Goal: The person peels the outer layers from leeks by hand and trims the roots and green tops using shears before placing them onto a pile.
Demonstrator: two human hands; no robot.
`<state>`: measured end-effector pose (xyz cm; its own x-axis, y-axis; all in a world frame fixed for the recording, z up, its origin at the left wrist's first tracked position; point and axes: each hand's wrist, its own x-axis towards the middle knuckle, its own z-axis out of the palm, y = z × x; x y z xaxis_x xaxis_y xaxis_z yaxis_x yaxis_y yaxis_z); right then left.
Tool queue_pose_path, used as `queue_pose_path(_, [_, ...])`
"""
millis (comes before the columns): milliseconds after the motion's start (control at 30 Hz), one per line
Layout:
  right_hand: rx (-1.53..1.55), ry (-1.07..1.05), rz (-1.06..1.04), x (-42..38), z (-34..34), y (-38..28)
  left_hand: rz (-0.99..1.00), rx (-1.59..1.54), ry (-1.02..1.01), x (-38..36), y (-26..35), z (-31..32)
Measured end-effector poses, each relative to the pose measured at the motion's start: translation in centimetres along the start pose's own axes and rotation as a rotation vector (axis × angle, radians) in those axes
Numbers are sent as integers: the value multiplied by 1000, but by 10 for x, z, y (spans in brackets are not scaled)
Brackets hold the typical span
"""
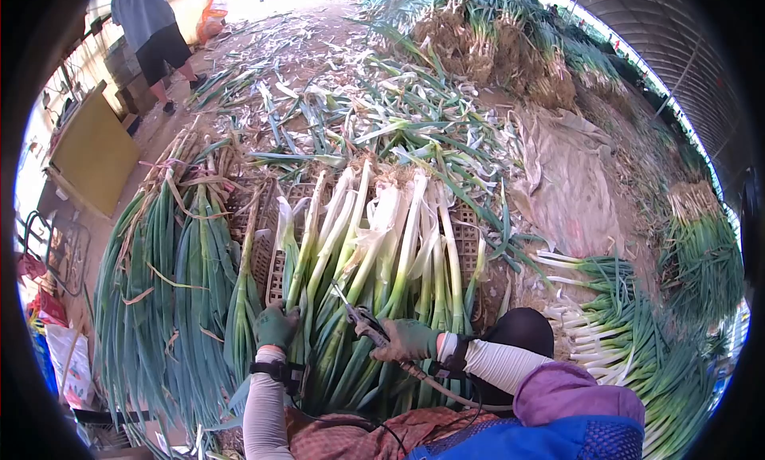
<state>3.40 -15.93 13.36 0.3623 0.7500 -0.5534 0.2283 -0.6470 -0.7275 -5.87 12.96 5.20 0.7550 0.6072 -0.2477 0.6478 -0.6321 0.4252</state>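
A row of large green onions [362, 273] lies before me, white shanks and roots pointing away, green leaves toward my lap. My left hand [276, 326], in a green glove, is closed at the left side of this row, on the green part of an onion; the fingertips are partly hidden. My right hand [408, 340], also gloved, grips an air blow gun [364, 323] with a thin metal nozzle. Its nozzle points up and left over the onions. A hose [446, 395] runs from the gun past my right wrist. Loose pale skin [384, 209] hangs on the middle shanks.
Tied onion bundles [179, 245] stand at my left, beside plastic crates [275, 273] under the row. White-stemmed onions [613, 332] lie at my right. Peelings [335, 109] litter the ground ahead. A large onion pile [494, 46] rises behind, and a person [151, 30] stands far left.
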Motion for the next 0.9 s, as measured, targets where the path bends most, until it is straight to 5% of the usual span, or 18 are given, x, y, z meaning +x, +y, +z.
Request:
queue_pose_path(133, [-52, 102, 11, 18, 19, 30, 26, 101, 7, 6, -47, 23])
queue_pose_path(367, [50, 186, -24, 8, 4, 20, 33, 251, 88, -9, -8, -46])
queue_pose_path(500, [117, 160, -68, 5, -1, 11, 81, -167, 24, -18, 20, -69])
queue_pose_path(600, [36, 112, 37, 1, -4, -10, 90, -196, -19, -3, 1, -28])
queue_pose_path(900, [92, 110, -326, 30, 38, 7, 14, -188, -112, 8, -8, -11])
